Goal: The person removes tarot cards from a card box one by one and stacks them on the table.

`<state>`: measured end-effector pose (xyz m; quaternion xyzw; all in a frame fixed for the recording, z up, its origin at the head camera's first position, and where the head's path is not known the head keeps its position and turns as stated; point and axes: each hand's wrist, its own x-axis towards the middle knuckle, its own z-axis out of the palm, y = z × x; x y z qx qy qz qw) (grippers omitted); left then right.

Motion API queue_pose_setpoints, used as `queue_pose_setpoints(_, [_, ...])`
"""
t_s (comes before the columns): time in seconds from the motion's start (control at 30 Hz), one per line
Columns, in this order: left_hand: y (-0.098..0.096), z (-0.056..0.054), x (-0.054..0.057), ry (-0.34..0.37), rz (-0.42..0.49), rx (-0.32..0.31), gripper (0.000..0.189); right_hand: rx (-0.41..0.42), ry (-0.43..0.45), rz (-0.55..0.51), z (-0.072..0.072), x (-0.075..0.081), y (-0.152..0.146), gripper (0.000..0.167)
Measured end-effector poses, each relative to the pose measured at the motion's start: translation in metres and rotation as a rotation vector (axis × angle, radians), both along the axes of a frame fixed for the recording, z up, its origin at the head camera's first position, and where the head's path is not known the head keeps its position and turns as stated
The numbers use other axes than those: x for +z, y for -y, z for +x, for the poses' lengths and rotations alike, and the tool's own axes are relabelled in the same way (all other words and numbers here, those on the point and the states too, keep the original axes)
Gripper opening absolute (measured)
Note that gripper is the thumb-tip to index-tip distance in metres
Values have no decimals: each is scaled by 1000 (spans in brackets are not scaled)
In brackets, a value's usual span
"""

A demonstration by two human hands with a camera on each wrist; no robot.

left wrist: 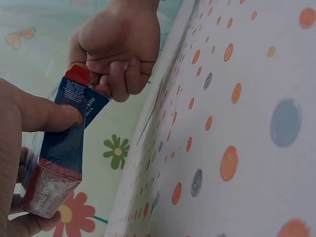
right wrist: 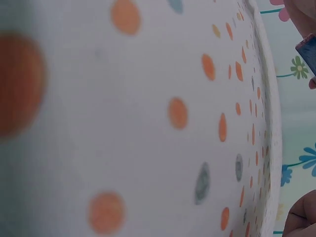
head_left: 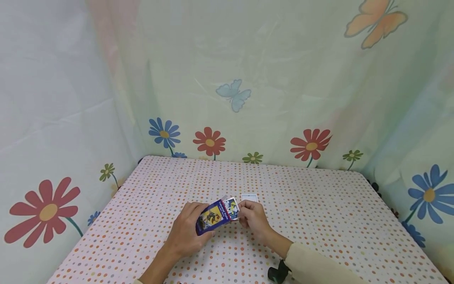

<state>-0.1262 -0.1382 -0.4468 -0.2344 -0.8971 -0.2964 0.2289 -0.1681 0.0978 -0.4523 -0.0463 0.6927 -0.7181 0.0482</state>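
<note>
A dark blue tarot card box (head_left: 213,217) with a yellow picture on its front is held in my left hand (head_left: 186,228), tilted up to the right. From its upper end sticks out a blue and yellow picture card (head_left: 231,208); whether more cards come with it, I cannot tell. My right hand (head_left: 254,217) pinches that card's outer edge with curled fingers. Seen from the left wrist, the thumb presses the box's side (left wrist: 66,143), clear plastic wraps its lower end, and a red flap (left wrist: 78,74) stands at the mouth. The right wrist view catches only a box corner (right wrist: 309,53).
Behind the hands a small white tray-like piece (head_left: 249,197) lies on the table with its dotted cloth (head_left: 312,221). A black object (head_left: 278,273) sits by the right sleeve. Hanging fabric (head_left: 269,98) with flowers and butterflies encloses the table's back and sides.
</note>
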Motion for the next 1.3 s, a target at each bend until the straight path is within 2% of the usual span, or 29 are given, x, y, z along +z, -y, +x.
queue_pose_setpoints(0.3, [1,0,-2,5,-6,1,71,-41,37,-73,1,-1,-1,10])
queue_pose_setpoints(0.6, [1,0,-4,-9,-4,0,71,-83,57,-129,0,-3,-5,18])
queue_pose_setpoints(0.83, [1,-1,-5,-28,-9,3,71,-113,47,-135,-1,-3,-7,25])
queue_pose_setpoints(1.3, [2,-1,-3,-1,-8,0,72,-175,80,-150,-11,-7,-15,35])
